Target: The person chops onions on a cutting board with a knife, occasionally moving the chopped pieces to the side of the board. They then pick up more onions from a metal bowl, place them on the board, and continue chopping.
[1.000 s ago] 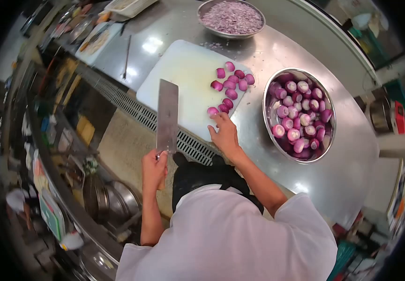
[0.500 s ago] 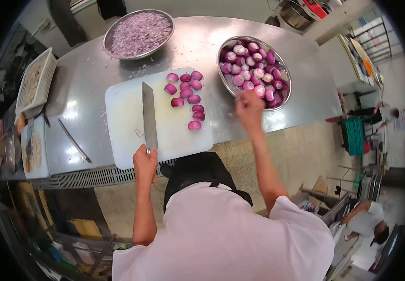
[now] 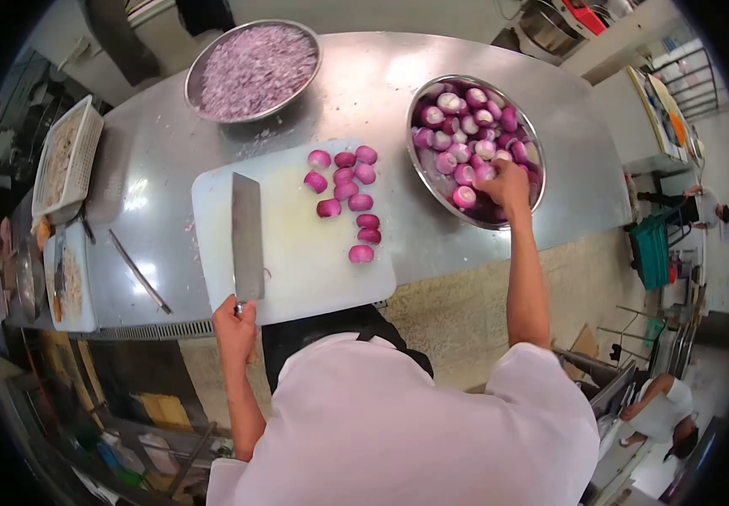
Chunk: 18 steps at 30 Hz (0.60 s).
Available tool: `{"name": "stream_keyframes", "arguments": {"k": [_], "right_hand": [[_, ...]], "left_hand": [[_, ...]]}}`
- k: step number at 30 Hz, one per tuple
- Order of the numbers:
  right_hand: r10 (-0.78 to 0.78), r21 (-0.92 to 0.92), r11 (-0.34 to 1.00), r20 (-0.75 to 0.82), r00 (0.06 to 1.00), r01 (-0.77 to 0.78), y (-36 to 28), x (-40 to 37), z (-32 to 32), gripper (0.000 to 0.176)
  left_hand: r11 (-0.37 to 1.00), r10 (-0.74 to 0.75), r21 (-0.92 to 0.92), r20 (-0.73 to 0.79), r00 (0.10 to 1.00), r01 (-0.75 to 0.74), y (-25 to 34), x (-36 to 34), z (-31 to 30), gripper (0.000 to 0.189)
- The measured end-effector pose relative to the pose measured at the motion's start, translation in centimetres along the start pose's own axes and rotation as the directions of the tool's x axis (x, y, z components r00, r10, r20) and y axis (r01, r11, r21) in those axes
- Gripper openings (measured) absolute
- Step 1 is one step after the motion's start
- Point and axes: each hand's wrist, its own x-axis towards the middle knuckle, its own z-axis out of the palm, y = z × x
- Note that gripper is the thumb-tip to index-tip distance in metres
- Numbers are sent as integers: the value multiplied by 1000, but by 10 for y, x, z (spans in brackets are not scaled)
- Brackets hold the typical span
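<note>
My left hand (image 3: pixel 235 326) is closed around the handle of a cleaver (image 3: pixel 247 240), whose broad blade points away from me over the left part of the white cutting board (image 3: pixel 297 287). Several peeled red onions (image 3: pixel 346 191) lie with trimmed ends on the board's right side. Beyond its right edge, a steel bowl (image 3: pixel 419 169) holds many more peeled red onions. My right hand (image 3: pixel 506 187) reaches into the near part of that bowl, fingers curled at a red onion (image 3: pixel 484 173); the fingertips are partly hidden among the onions.
A steel bowl of chopped red onion (image 3: pixel 259 72) stands behind the board. A white basket (image 3: pixel 90 139), a metal rod (image 3: pixel 138 271) and a smaller board (image 3: pixel 82 295) are on the left. The steel table (image 3: pixel 445 253) ends close to my body. Other people (image 3: pixel 664 413) are at far right.
My right hand has moved from the bowl's near-left rim into the bowl among the onions. My left hand and the cleaver have shifted slightly left and toward me.
</note>
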Motion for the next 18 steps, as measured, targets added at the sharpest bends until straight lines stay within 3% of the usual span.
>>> {"name": "stream_keyframes", "arguments": {"k": [1, 3, 4, 5, 6, 9, 11, 12, 14, 18], "right_hand": [[46, 239, 970, -40, 998, -35, -16, -13, -10, 57], [-80, 388, 914, -106, 991, 115, -71, -44, -29, 55], [-129, 600, 788, -54, 990, 135, -89, -52, -14, 49], [-205, 718, 688, 53, 977, 105, -119, -66, -7, 44], [-271, 722, 669, 13, 963, 178, -152, -82, 10, 43], [-417, 762, 572, -48, 908, 303, -241, -124, 69, 40], [-474, 618, 647, -133, 870, 447, -284, -138, 116, 42], [-479, 619, 645, -130, 868, 449, -301, -141, 131, 42], [-408, 442, 820, 2, 913, 365, -326, -147, 146, 42], [-422, 402, 829, -6, 906, 389, -315, -152, 144, 39]], "left_hand": [[1000, -7, 30, -40, 999, 8, -4, -7, -8, 20], [997, -47, -72, -77, 996, 41, -13, -4, -16, 18], [994, -45, -104, -84, 995, 36, -25, 0, -24, 17], [1000, 20, 1, -102, 995, -20, -34, 6, -29, 17], [991, 87, 110, -95, 992, -76, -37, 10, -34, 17], [984, 50, 175, -24, 998, -45, -24, 19, -46, 20], [979, 44, 202, -6, 999, -42, -21, 23, -53, 20], [972, 34, 232, 20, 999, -38, -21, 22, -57, 21], [965, 77, 249, 26, 997, -81, -20, 20, -62, 21], [954, 175, 243, 27, 984, -176, -15, 14, -63, 23]]}}
